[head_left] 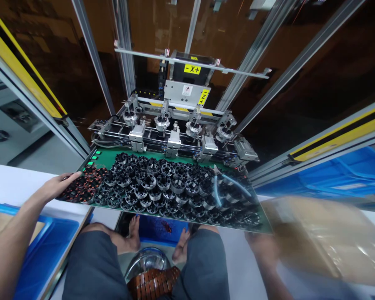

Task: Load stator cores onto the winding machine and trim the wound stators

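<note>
A green circuit-board-like tray (171, 187) lies tilted in front of me, crowded with several black ring-shaped stator parts (153, 179). At its left end sit dark parts wound with copper wire (87, 183). My left hand (61, 186) rests on those wound parts at the tray's near left edge, fingers apart. My right hand (262, 246) is motion-blurred at the lower right, below the tray's near corner. A blurred tan sheet (318, 237), perhaps cardboard or film, lies over or beside it. I cannot tell what that hand holds.
Behind the tray stands an automated machine (175, 121) with pneumatic heads and yellow X and Z labels, framed by metal rails with yellow strips. Blue plastic crates (46, 250) sit to the left and right (340, 175). A steel bowl (146, 262) lies on the floor between my knees.
</note>
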A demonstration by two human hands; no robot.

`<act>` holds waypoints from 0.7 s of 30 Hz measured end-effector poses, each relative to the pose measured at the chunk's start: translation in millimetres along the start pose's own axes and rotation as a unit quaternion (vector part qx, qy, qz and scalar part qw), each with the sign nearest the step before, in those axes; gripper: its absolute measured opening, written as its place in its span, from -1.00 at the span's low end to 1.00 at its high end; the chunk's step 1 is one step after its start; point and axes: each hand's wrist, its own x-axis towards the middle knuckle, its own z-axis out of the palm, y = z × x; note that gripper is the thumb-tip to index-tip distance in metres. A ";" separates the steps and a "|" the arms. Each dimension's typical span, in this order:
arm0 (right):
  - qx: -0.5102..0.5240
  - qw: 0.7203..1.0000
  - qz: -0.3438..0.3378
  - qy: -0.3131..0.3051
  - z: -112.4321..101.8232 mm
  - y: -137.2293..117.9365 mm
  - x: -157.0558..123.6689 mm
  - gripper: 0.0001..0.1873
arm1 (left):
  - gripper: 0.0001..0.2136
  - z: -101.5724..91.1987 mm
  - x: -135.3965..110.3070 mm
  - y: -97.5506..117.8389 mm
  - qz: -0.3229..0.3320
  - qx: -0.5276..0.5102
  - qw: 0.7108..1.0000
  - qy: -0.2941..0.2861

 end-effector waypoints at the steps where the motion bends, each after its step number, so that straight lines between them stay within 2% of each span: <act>1: -0.001 1.000 -0.003 0.000 0.7 0.2 -0.2 -0.38 | 0.03 0.4 -1.5 1.6 -0.008 -0.008 1.000 0.006; 10: -0.010 0.999 -0.031 0.014 0.2 4.2 2.5 -0.38 | -0.04 -1.1 -10.6 11.8 -0.013 -0.015 1.000 0.002; 17: 0.010 0.999 -0.010 0.028 0.0 3.0 2.9 -0.42 | -0.13 -1.7 -11.3 14.9 -0.025 -0.027 0.999 0.013; 21: 0.003 1.000 -0.008 0.015 -1.5 0.6 0.1 -0.37 | -0.16 -2.3 -12.5 16.9 -0.023 -0.035 0.999 0.013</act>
